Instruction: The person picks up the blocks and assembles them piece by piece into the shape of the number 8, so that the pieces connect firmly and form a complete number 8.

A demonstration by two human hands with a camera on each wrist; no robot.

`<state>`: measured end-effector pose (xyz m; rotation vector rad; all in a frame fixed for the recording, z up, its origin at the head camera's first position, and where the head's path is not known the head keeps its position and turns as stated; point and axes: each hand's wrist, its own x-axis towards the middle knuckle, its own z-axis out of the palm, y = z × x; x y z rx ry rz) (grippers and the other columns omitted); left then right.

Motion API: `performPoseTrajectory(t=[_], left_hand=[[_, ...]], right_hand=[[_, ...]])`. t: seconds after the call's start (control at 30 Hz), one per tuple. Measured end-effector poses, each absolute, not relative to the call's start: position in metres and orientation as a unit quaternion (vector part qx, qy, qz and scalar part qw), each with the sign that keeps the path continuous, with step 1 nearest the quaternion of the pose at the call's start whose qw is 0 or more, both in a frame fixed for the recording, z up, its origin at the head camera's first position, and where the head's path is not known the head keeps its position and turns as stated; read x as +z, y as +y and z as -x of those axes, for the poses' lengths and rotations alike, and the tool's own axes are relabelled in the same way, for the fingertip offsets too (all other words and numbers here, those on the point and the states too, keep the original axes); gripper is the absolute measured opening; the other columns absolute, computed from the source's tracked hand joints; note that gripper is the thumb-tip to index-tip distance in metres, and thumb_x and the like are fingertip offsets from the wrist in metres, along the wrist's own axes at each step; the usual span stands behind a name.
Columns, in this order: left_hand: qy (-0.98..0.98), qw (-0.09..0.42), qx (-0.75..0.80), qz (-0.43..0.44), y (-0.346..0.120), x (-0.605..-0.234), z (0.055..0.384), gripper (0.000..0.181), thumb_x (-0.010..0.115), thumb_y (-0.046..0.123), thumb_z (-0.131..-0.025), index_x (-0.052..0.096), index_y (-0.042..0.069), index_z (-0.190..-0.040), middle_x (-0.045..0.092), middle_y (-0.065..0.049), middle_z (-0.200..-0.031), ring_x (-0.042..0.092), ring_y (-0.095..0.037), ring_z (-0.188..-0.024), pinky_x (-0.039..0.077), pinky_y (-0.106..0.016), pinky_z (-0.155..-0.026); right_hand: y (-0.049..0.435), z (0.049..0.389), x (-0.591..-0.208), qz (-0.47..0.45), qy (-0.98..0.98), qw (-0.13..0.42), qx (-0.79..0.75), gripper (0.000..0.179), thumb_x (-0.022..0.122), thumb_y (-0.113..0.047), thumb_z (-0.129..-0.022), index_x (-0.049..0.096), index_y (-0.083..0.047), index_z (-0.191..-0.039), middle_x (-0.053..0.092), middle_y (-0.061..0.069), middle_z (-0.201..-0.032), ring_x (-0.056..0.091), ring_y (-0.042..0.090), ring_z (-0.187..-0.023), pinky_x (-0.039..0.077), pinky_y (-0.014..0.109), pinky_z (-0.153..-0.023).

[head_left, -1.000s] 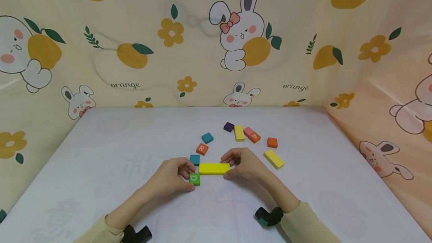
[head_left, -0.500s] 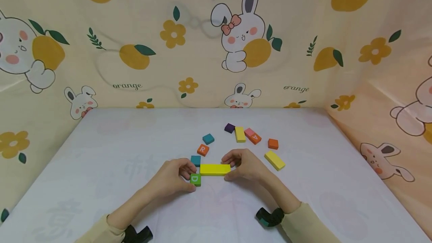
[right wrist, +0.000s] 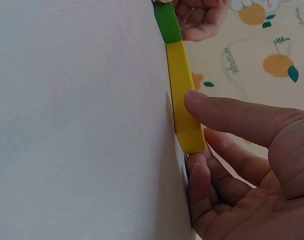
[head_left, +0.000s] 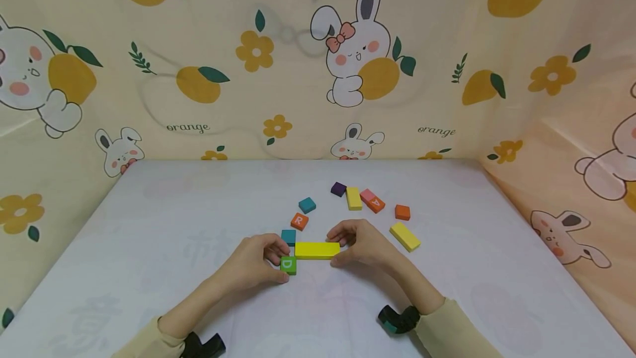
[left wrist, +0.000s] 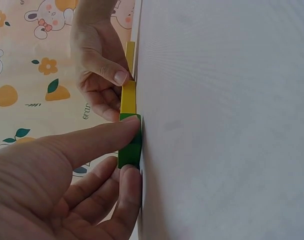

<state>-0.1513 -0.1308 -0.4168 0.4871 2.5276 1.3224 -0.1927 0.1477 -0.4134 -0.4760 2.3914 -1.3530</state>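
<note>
In the head view, my left hand [head_left: 252, 263] pinches a small green block [head_left: 289, 266] marked with a letter D. The left wrist view shows the thumb on the block's near face and a fingertip at its end. My right hand [head_left: 362, 245] holds the right end of a long yellow block [head_left: 316, 251], with the thumb along its near side and the fingers curled at the end [right wrist: 194, 142]. The green block meets the yellow one at its front left corner. Behind the left fingers, a teal block [head_left: 288, 237] sits at the yellow block's back left corner.
Farther back lie an orange R block [head_left: 299, 221], another teal block [head_left: 307, 205], a dark purple block [head_left: 338, 189], a yellow block [head_left: 354, 198], a pink block [head_left: 367, 195] touching an orange A block [head_left: 376, 204], an orange block [head_left: 402, 212] and a yellow block [head_left: 404, 237].
</note>
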Motion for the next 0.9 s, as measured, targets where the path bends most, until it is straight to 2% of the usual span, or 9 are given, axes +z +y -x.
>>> performPoseTrajectory(t=[0.17,0.33,0.43,0.57,0.7,0.8,0.9], left_hand=[[0.867,0.124,0.453,-0.167,-0.129,-0.418,0.152,0.041,0.091,0.015,-0.070,0.067,0.011,-0.103,0.065,0.005,-0.093,0.061,-0.017,-0.083,0.052,-0.031,-0.075],[0.866,0.124,0.458,-0.161,-0.131,-0.419,0.151,0.042,0.091,0.015,-0.069,0.067,0.011,-0.103,0.065,0.004,-0.093,0.061,-0.017,-0.083,0.052,-0.033,-0.075],[0.865,0.124,0.458,-0.162,-0.131,-0.418,0.151,0.042,0.091,0.014,-0.069,0.067,0.010,-0.103,0.065,0.004,-0.093,0.061,-0.017,-0.083,0.052,-0.033,-0.075],[0.867,0.122,0.454,-0.162,-0.132,-0.417,0.151,0.042,0.091,0.014,-0.069,0.067,0.010,-0.104,0.065,0.004,-0.093,0.061,-0.017,-0.083,0.052,-0.032,-0.074],[0.869,0.120,0.451,-0.165,-0.132,-0.417,0.151,0.043,0.091,0.014,-0.069,0.067,0.010,-0.104,0.065,0.004,-0.094,0.061,-0.017,-0.083,0.052,-0.032,-0.075],[0.868,0.119,0.453,-0.167,-0.131,-0.418,0.151,0.043,0.091,0.015,-0.069,0.067,0.009,-0.104,0.065,0.004,-0.094,0.061,-0.017,-0.083,0.052,-0.032,-0.075],[0.868,0.119,0.453,-0.169,-0.131,-0.418,0.151,0.043,0.091,0.015,-0.069,0.067,0.009,-0.104,0.065,0.004,-0.094,0.061,-0.017,-0.083,0.052,-0.032,-0.075]], right_hand=[[0.150,0.192,-0.412,0.162,0.843,0.179,-0.481,0.038,0.089,-0.009,-0.072,0.071,-0.008,-0.106,0.065,0.004,-0.095,0.056,0.025,-0.089,0.048,0.034,-0.080],[0.154,0.190,-0.408,0.152,0.854,0.167,-0.470,0.027,0.082,-0.020,-0.082,0.071,-0.012,-0.105,0.067,0.001,-0.094,0.059,0.023,-0.088,0.050,0.034,-0.079],[0.165,0.187,-0.404,0.144,0.866,0.126,-0.461,0.025,0.080,-0.025,-0.085,0.071,-0.012,-0.104,0.067,-0.001,-0.091,0.060,0.021,-0.085,0.051,0.033,-0.075],[0.193,0.189,-0.397,0.125,0.882,0.042,-0.453,0.029,0.082,-0.024,-0.082,0.072,-0.007,-0.103,0.067,0.001,-0.087,0.061,0.022,-0.081,0.050,0.031,-0.068],[0.232,0.202,-0.387,0.085,0.893,-0.005,-0.443,0.035,0.082,-0.025,-0.082,0.071,-0.005,-0.109,0.069,0.005,-0.095,0.061,0.023,-0.086,0.050,0.026,-0.069],[0.261,0.216,-0.380,0.069,0.895,0.002,-0.442,0.041,0.082,-0.025,-0.083,0.069,-0.005,-0.117,0.069,0.010,-0.107,0.060,0.025,-0.093,0.051,0.024,-0.071],[0.285,0.229,-0.379,0.080,0.884,0.039,-0.459,0.047,0.081,-0.020,-0.084,0.064,-0.002,-0.124,0.066,0.016,-0.118,0.059,0.029,-0.100,0.052,0.024,-0.075]])
